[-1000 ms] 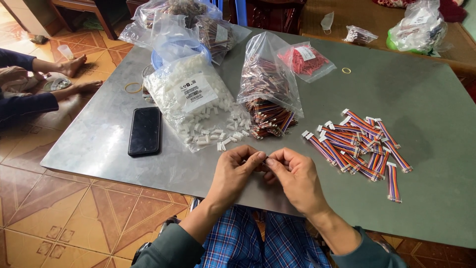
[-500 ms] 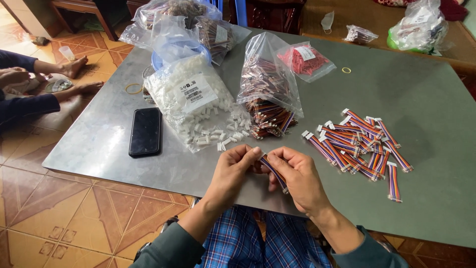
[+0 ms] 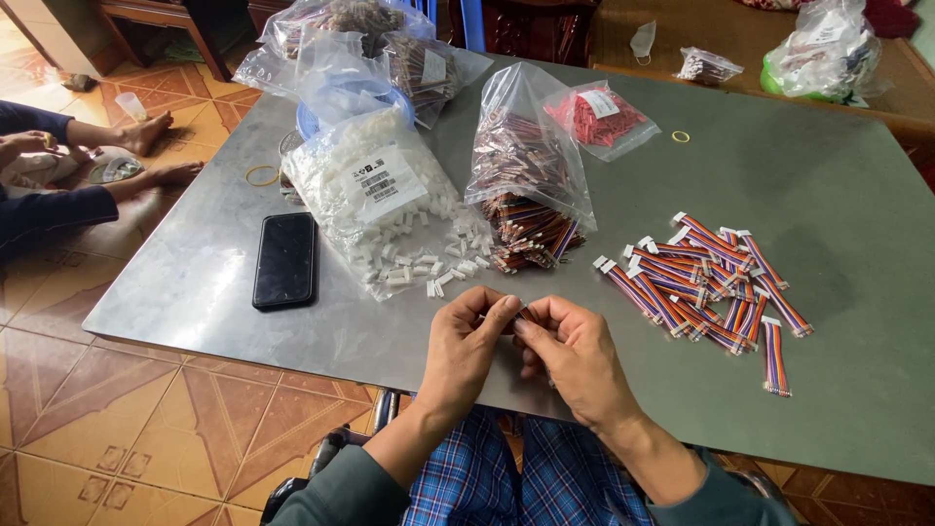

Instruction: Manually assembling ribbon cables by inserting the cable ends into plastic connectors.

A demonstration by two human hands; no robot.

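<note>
Both hands, left hand and right hand, pinch a light, floppy ribbon wire; it seems best gripped near its ends.

- Whatever the left hand and right hand pinch between them is almost wholly covered by fingertips; its kind cannot be told.
- The worktop runs off the right edge.
- The top bags are cut by the upper edge.
- A seated person at left shows only sleeves, hands and feet.
- The bags' labels are too small to read.
</note>
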